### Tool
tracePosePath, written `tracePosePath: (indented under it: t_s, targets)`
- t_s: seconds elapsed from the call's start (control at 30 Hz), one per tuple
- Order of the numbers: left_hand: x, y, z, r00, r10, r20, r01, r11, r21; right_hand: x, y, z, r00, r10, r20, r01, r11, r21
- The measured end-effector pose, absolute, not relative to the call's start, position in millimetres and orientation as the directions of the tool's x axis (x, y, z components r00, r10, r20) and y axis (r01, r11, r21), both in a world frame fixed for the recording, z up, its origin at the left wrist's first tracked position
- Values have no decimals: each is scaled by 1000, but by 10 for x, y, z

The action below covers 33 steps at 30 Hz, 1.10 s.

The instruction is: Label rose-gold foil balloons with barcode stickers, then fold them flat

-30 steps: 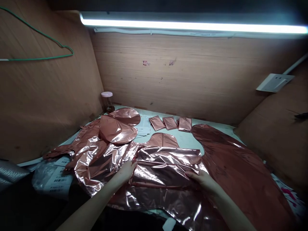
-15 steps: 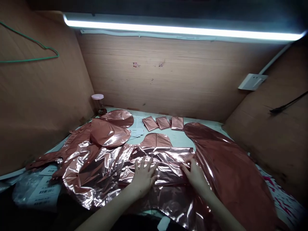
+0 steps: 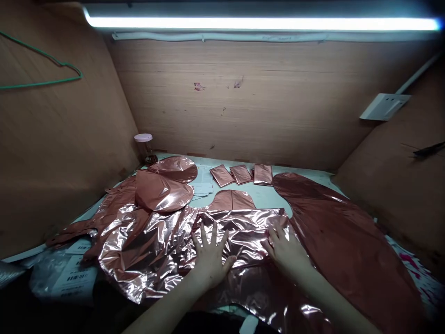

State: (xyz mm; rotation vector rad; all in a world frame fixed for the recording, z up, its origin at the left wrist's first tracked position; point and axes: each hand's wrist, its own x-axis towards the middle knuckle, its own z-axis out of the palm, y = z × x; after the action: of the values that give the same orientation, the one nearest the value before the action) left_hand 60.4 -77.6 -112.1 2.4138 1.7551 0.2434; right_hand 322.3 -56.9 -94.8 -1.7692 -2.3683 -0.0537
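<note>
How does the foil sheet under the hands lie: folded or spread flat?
Folded: the foil sheet shows a doubled layer with a straight top edge, pressed by the left hand and right hand.

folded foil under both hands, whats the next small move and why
Probably slide both palms outward to flatten it. The left hand and right hand lie flat and open on the folded foil, which looks creased and puffy between them.

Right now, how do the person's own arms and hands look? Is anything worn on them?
Both forearms are bare as far as the picture shows; no sleeve edge is in view. The left hand and the right hand wear no gloves. I see no ring, watch or bracelet, though the dim light hides small details. No markings show.
</note>
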Motion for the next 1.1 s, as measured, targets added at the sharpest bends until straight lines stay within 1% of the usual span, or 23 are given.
tracePosePath:
  t_s: [0.13, 0.23, 0.3, 0.37, 0.43, 0.5, 0.57, 0.67, 0.73, 0.8, 0.87, 0.9, 1.0, 1.07, 1.1]
  targets:
    - [640, -797, -1074, 273, 962, 8, 937, -268, 226, 2548, 120, -735, -380, 917, 123, 908, 395, -143]
    - [644, -827, -988, 247, 968, -37, 941, -231, 248, 2193, 547, -696, -383, 919, 90, 902, 393, -179]
    - [635, -847, -901, 244, 967, -73, 933, -214, 289, 2112, 681, -686, -351, 932, 92, 912, 362, -193]
    - [625, -865, -809, 248, 962, -110, 919, -198, 339, 2050, 716, -671, -359, 928, 103, 904, 373, -210]
    - [620, -877, -745, 249, 958, -146, 908, -178, 379, 1905, 723, -649, -432, 897, 93, 866, 441, -235]
    - [616, -883, -736, 249, 954, -166, 905, -167, 392, 1656, 765, -622, -525, 850, 51, 811, 517, -274]
    - [611, -881, -788, 257, 955, -151, 905, -182, 385, 1379, 848, -587, -577, 816, 19, 771, 552, -318]
    - [596, -869, -935, 267, 960, -80, 912, -225, 342, 1176, 907, -541, -559, 828, 51, 763, 537, -360]
    - [586, -856, -1033, 275, 961, -36, 918, -251, 306, 1315, 793, -558, -529, 843, 95, 768, 523, -369]
    - [586, -841, -1105, 280, 960, 2, 924, -270, 272, 1680, 549, -640, -541, 834, 108, 758, 539, -367]
    - [597, -829, -1150, 288, 957, 46, 925, -290, 245, 2186, 265, -761, -585, 808, 66, 743, 567, -355]
    - [606, -824, -1164, 294, 953, 66, 924, -301, 236, 2450, 148, -816, -577, 816, 41, 760, 554, -341]
    - [636, -811, -1189, 307, 946, 99, 919, -322, 228, 3076, 15, -885, -418, 908, 9, 875, 406, -266]
    - [652, -806, -1193, 311, 945, 100, 916, -326, 233, 3233, 117, -828, -329, 944, 16, 922, 325, -210]
    - [661, -807, -1188, 314, 944, 103, 914, -330, 238, 3224, 206, -776, -320, 947, 14, 929, 317, -189]
